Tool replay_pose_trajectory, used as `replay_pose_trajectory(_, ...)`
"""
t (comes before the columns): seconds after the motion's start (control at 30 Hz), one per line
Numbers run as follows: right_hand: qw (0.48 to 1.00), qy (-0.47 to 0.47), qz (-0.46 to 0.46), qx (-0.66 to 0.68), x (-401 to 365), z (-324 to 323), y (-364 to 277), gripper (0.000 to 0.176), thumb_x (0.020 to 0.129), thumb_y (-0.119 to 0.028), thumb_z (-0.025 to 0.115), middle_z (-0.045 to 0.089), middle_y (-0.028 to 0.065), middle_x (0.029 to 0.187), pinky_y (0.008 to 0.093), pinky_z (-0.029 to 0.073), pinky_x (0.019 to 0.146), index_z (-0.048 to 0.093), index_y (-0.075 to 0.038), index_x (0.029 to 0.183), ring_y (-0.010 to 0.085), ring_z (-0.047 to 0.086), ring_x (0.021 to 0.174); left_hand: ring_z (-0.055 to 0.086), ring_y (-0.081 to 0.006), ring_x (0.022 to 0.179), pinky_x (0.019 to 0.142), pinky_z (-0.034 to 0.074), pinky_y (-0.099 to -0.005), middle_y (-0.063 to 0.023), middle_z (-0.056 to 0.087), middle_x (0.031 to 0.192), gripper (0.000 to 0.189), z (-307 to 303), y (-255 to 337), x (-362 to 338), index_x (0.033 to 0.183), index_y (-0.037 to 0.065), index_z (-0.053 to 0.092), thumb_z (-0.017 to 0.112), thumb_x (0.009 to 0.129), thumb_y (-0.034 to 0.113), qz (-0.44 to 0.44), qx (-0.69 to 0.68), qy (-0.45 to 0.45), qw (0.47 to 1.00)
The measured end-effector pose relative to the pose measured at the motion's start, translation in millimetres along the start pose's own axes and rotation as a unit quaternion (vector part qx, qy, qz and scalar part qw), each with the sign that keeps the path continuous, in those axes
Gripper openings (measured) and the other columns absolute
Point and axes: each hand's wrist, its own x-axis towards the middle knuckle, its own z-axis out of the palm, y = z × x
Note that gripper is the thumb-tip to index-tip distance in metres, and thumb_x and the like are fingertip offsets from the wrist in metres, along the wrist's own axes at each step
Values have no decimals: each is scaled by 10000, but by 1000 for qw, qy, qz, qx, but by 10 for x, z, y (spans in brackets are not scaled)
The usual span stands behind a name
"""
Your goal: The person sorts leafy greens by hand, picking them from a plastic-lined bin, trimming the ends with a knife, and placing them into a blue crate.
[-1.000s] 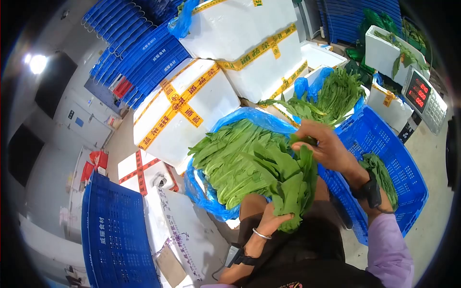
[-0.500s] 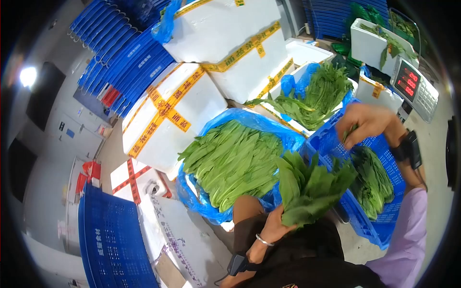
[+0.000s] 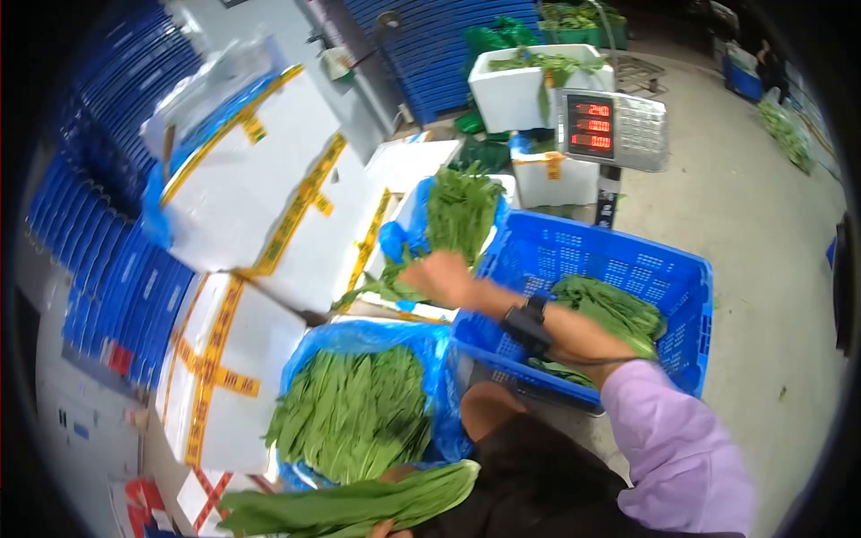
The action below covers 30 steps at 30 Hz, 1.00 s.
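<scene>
Left of the crate (image 3: 619,240), the right hand (image 3: 441,276), grip hidden, seems to reach for greens (image 3: 462,211); the left hand (image 3: 384,529) clasps a bunch (image 3: 332,507) needing steady support.

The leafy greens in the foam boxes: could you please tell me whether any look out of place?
Slightly: beyond the scale, a leaf hangs down outside the foam box rather than lying inside, and a few leaves beside the right hand stray from their bunch.
</scene>
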Motion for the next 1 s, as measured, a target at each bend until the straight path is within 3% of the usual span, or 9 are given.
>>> replay_pose_trajectory(0.07,965,45,-97,239,-348,332,-52,128,837,-190,611,665,141,770,465,498,660,661,-121,932,353,648,714,534,-342,1140,1018,377,-532,-152,585,1261,492,-241,47,-4,1246,3,561,656,781,132,-89,-27,49,994)
replay_pose_trajectory(0.13,932,45,-183,311,-789,263,-264,471,823,-188,684,657,99,841,423,496,747,511,-65,1244,278,648,827,521,-335,1165,988,403,-532,-159,572,1276,488,274,346,-30,1251,6,551,623,775,84,-76,-81,72,991)
replay_pose_trajectory(0.27,778,-309,-135,531,-1455,295,-519,655,884,-302,678,507,169,1240,393,473,870,360,-83,1413,273,571,1040,484,-357,1219,1045,354,-524,-185,539,1310,517,249,285,93,1304,6,519,616,810,125,-109,-125,-8,986)
replay_pose_trajectory(0.3,739,-384,-97,545,-1652,71,-670,722,881,-306,682,441,184,1351,397,462,891,300,-112,1462,306,562,1081,557,-321,1125,1021,431,-475,-168,584,1236,583,659,285,105,1257,-28,524,611,694,99,-80,-95,9,992)
replay_pose_trajectory(0.4,787,-244,-220,522,-2132,-188,-955,826,870,-337,684,438,210,1332,413,450,910,212,-69,1493,340,530,1125,552,-320,1139,1032,422,-486,-159,584,1241,565,930,121,89,1268,-8,524,618,723,108,-144,-50,-10,988)
replay_pose_trajectory(0.53,876,-158,-165,424,-2480,-299,-967,930,825,-347,712,485,252,1297,453,448,916,153,-13,1489,410,509,1167,533,-310,1176,1044,411,-487,-147,563,1275,561,1379,-51,-114,1303,3,501,613,758,70,-230,-26,-82,969)
replay_pose_trajectory(0.67,839,-212,-36,499,-2709,-427,-811,932,790,-265,730,508,251,1279,432,455,931,163,-4,1482,399,543,1135,517,-293,1195,1057,391,-468,-145,541,1290,559,1533,-164,-202,1322,-8,464,623,797,100,-239,28,-112,964)
replay_pose_trajectory(0.87,761,-209,69,610,-2832,-569,-304,833,769,-230,785,565,135,1259,323,444,964,325,-11,1427,184,531,1152,429,-260,1280,1084,331,-419,-133,433,1411,640,1722,-287,-238,1437,43,346,608,899,269,-114,114,-274,948)
replay_pose_trajectory(1.0,618,-162,230,734,-3025,-813,-79,747,778,-179,778,564,92,1244,299,447,965,388,-12,1392,155,535,1135,464,-279,1234,989,407,-410,-171,452,1370,655,1544,-148,-267,1449,54,332,603,893,271,-108,149,-198,963)
